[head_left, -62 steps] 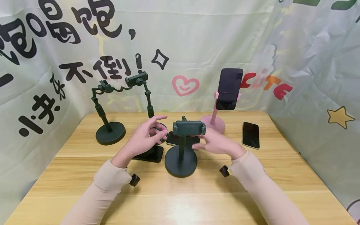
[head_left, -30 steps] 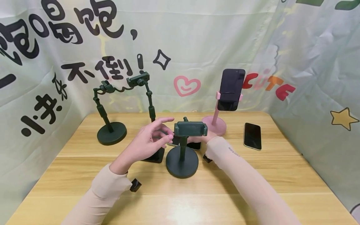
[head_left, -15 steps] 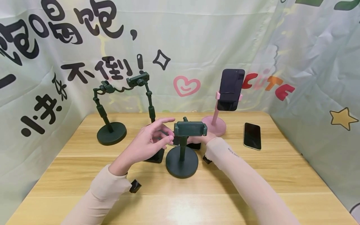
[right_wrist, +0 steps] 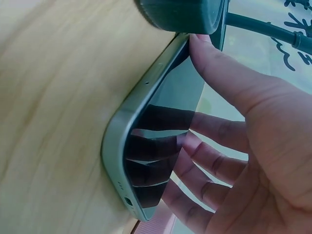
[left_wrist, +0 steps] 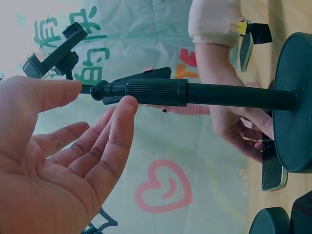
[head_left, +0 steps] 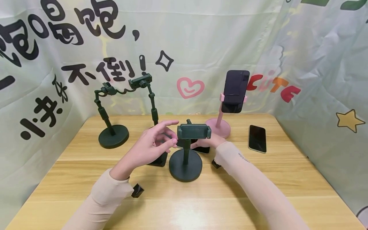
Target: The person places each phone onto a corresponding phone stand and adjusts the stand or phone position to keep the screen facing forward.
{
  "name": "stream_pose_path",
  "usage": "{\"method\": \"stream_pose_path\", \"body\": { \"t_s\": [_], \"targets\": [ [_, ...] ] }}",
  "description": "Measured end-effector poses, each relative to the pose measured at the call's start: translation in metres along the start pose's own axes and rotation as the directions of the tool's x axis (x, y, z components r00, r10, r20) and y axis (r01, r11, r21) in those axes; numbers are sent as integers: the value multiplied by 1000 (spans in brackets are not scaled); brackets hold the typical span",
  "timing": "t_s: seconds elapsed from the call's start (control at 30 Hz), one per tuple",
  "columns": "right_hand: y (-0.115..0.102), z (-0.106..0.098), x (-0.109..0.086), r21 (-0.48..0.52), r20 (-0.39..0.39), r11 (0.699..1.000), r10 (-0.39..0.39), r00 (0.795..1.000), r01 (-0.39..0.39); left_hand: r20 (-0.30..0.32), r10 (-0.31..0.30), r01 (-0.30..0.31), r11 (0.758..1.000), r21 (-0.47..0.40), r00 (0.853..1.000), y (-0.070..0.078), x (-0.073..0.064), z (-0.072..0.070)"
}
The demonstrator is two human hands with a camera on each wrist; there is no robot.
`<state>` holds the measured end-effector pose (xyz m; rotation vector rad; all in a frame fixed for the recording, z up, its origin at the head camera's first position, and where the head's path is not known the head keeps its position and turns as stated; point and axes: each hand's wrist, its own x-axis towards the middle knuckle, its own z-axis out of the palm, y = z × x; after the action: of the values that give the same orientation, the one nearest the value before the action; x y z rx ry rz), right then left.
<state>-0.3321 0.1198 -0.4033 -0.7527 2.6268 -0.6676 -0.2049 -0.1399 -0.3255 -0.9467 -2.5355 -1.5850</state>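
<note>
My right hand (head_left: pixel 211 141) holds a black-screened smartphone (head_left: pixel 202 149) that lies behind the front dark green phone stand (head_left: pixel 185 167). In the right wrist view the thumb is at the near edge of the smartphone (right_wrist: pixel 114 136), and the fingers reach its far edge. Its screen mirrors those fingers. To the left of the stand's clamp (head_left: pixel 194 131), my left hand (head_left: pixel 148 147) hovers with loosely bent fingers and nothing in them. The stand (left_wrist: pixel 234 96) rises behind that hand in the left wrist view; whether fingertips touch it I cannot tell.
Two more dark green stands, one at far left (head_left: pixel 113 136) and one behind the left hand (head_left: pixel 154 115), stand at the back. A pink stand (head_left: pixel 220 128) carries a phone (head_left: pixel 235 91). Other phones lie under the left hand (head_left: pixel 159 159) and at right (head_left: pixel 257 139).
My right hand has reached in behind the front stand to the smartphone. Over the last half second hand and smartphone have shifted slightly right. My left hand has moved slightly toward the stand, then stayed.
</note>
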Motion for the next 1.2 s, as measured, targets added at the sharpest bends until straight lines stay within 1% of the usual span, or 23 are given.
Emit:
{"method": "stream_pose_path", "body": {
  "t_s": [0.1,0.23,0.3,0.37,0.47,0.53,0.93,1.1,1.2],
  "targets": [
    [3,0,0,6,-12,999,-44,999,45,0,6,-6,1000,-5,1000,2,-1,-1],
    [4,0,-4,34,-21,997,-74,997,75,5,18,-18,1000,-12,1000,4,-2,0],
    [5,-1,-7,47,-9,997,-63,998,63,8,22,-22,1000,-13,1000,5,-2,0],
    [5,-3,-10,61,14,998,-32,999,31,10,27,-27,1000,-13,1000,5,-2,1],
    [4,-5,-15,52,45,999,11,999,-13,10,31,-31,999,-12,999,7,-2,1],
    [4,-7,-17,46,56,999,21,998,-24,11,33,-32,999,-13,999,7,-2,1],
    [17,-9,-23,95,72,995,-15,997,8,10,36,-36,999,-4,999,9,-2,2],
    [21,-9,-27,95,55,995,1,998,-6,6,42,-42,999,-6,999,9,-2,2],
    [23,-10,-29,77,33,997,14,999,-16,6,40,-40,999,-5,999,9,-3,2]
  ]
}}
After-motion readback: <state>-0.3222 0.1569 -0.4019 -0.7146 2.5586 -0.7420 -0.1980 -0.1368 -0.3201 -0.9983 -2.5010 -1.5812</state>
